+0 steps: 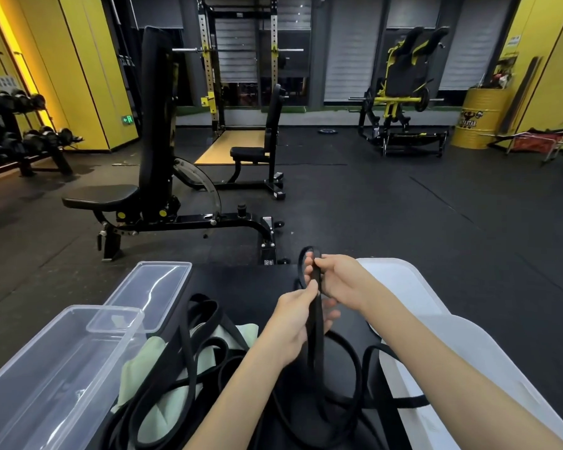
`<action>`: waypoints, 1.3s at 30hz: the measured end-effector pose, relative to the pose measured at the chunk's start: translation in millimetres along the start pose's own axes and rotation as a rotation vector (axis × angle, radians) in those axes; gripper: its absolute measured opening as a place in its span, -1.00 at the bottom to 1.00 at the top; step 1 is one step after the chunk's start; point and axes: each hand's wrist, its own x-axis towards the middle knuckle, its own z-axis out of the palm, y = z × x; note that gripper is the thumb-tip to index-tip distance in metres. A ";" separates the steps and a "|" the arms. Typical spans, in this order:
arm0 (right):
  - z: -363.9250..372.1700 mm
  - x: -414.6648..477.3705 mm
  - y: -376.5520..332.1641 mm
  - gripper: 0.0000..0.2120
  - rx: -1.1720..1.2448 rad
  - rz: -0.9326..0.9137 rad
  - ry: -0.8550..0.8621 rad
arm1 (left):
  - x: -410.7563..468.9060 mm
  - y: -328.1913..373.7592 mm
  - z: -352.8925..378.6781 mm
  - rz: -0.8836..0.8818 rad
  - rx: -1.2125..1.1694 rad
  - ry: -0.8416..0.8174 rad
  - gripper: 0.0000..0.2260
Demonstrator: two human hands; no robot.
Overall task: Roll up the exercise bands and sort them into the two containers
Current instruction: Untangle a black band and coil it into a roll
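**A roll barely begun, and a long tail ready to snag**

Head view: the risk I'd watch is the first turn springing open. The flat black rubber exercise band (315,332) is only bent over at its top end, just above the right hand (342,279). If either pinch slackens, I'd expect that loop to uncurl.

The band's tail drops below the left hand (291,326) into loose coils on the black padded table (241,287). Left of that hand, the coils run close to the tangled heap of black and pale green bands (192,362). Pulling the tail in could drag some of that heap along, or twist the strap so it rolls crooked.

The two clear rectangular plastic containers, the nearer (46,384) and the farther (163,280), sit well to the left of both hands. Neither seems to have anything in it.

Both forearms reach forward over the table. The right hand's thumb and fingers pinch the folded top. The left hand, just below and touching it, curls round the strap, thumb uppermost.
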 end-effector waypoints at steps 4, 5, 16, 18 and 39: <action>4.1 2.3 -6.8 -0.81 0.027 -0.048 0.002 | -0.6 -6.9 3.0 -0.068 0.033 -0.006 -0.73; 5.0 5.1 -9.1 -0.80 0.030 -0.079 0.012 | -2.3 -10.3 2.5 -0.107 0.051 -0.037 -0.73; -11.0 22.6 10.6 -0.81 -0.306 0.149 0.030 | 21.2 -29.6 -17.2 0.076 0.323 0.113 -0.75; -11.3 23.5 12.3 -0.83 -0.388 0.237 0.025 | 27.2 -29.9 -18.8 0.112 0.409 0.150 -0.74; 0.9 44.9 -0.9 -0.68 0.177 0.118 0.156 | 41.8 11.0 -20.2 0.154 0.151 0.051 -0.78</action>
